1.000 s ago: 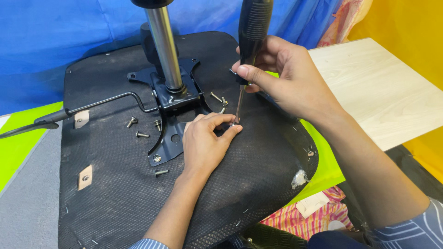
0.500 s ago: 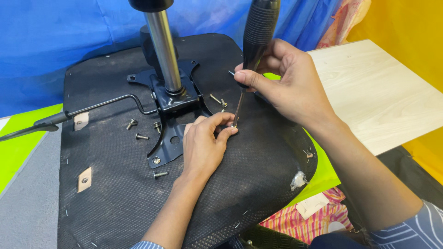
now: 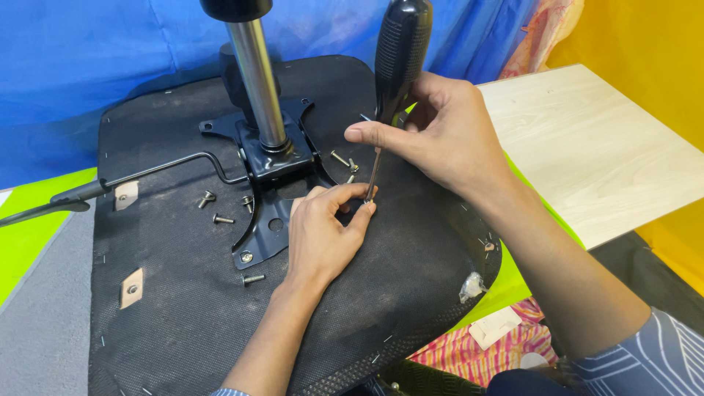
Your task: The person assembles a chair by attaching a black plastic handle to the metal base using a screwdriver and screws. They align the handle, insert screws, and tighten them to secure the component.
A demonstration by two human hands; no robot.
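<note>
Right hand (image 3: 447,143) wraps the black ribbed handle of a screwdriver (image 3: 400,59), held near upright, thumb and fingers closed around the lower handle; thin shaft runs down to the tip at the left hand's fingertips. Left hand (image 3: 323,235) rests palm-down on the upturned chair seat (image 3: 183,308), fingers pinched narrow around the shaft tip, probably on a small screw, too hidden to tell. Tip lands just right of the black metal mounting plate (image 3: 275,165) bolted at seat centre. Chrome gas-lift column (image 3: 257,81) rises from the plate, far side. Bent lever rod (image 3: 147,174) extends left from the plate. Loose screws (image 3: 213,209) lie scattered on the seat fabric left of the plate, a few more between the plate and the right hand. Light wooden board (image 3: 587,147) to the right, well apart. Blue sheet (image 3: 88,66) behind, green surface (image 3: 37,235) at left under the seat.
</note>
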